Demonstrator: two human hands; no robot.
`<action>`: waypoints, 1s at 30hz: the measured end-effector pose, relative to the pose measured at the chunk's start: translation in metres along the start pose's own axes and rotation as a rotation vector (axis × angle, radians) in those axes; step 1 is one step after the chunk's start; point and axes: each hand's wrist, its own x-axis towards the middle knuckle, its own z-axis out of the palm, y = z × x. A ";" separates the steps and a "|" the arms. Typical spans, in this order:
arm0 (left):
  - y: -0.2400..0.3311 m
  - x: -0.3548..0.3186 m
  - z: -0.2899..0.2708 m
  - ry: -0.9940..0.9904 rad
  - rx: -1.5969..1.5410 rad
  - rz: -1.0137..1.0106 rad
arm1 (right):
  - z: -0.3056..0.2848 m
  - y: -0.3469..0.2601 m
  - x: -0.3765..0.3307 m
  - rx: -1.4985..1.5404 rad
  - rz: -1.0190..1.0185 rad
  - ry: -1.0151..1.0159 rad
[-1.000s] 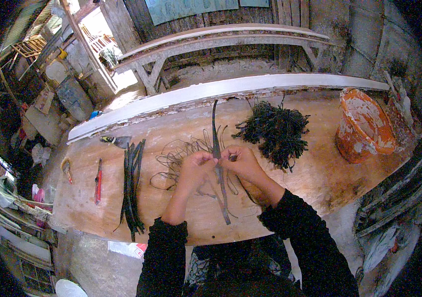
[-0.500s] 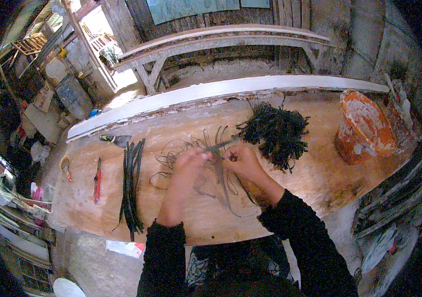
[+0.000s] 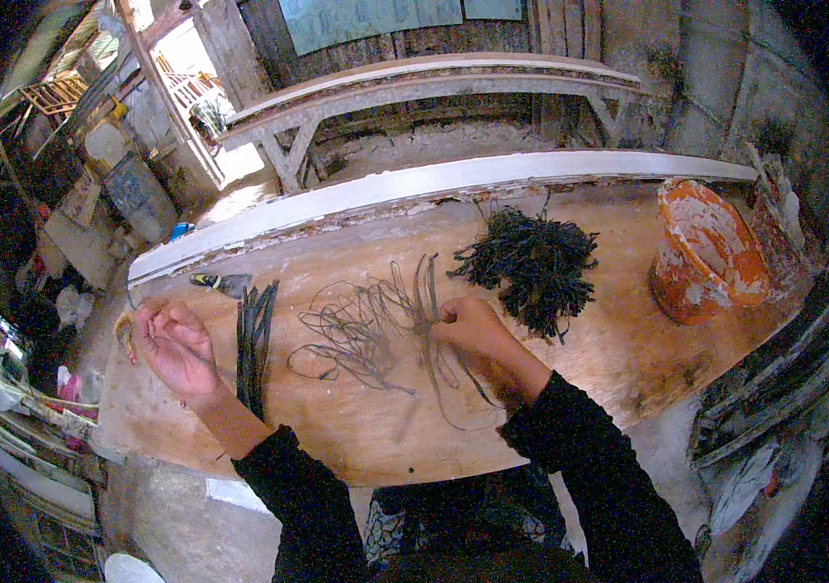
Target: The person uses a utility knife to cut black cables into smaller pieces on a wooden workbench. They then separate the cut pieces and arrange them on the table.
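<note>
My right hand [image 3: 471,330] is closed in a pinch on dark strips [image 3: 431,282] whose ends stick up past the fingers, beside the tangle of thin cord [image 3: 361,325] in the middle of the wooden board. Far to the left, my left hand [image 3: 179,352] hangs over the board with its fingers curled in and the palm partly showing. A faint thin line runs from it toward the bundle of flat black strips [image 3: 255,335]; what the fingers hold cannot be made out. A heap of short black knotted strips [image 3: 528,257] lies just beyond my right hand.
An orange bucket [image 3: 701,255] smeared with white stands at the board's right end. A black-handled tool [image 3: 220,283] lies behind the strip bundle, and a small curved tool [image 3: 124,335] at the left edge. A long white beam [image 3: 434,175] borders the far side; a bench [image 3: 443,78] stands behind.
My left hand has swung from the middle of the board out to the left, now covering the place of the red cutter. My right hand stays nearly where it was, still pinching.
</note>
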 end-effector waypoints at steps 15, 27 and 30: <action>-0.150 -0.033 -0.035 0.065 1.656 -0.739 | -0.006 -0.023 -0.002 0.820 0.065 0.143; -0.150 -0.033 -0.053 -0.203 1.777 -0.266 | -0.001 -0.004 0.013 -0.290 -0.455 0.474; -0.137 -0.027 -0.061 -0.194 1.835 -0.181 | -0.002 -0.008 0.006 -0.347 -0.269 0.278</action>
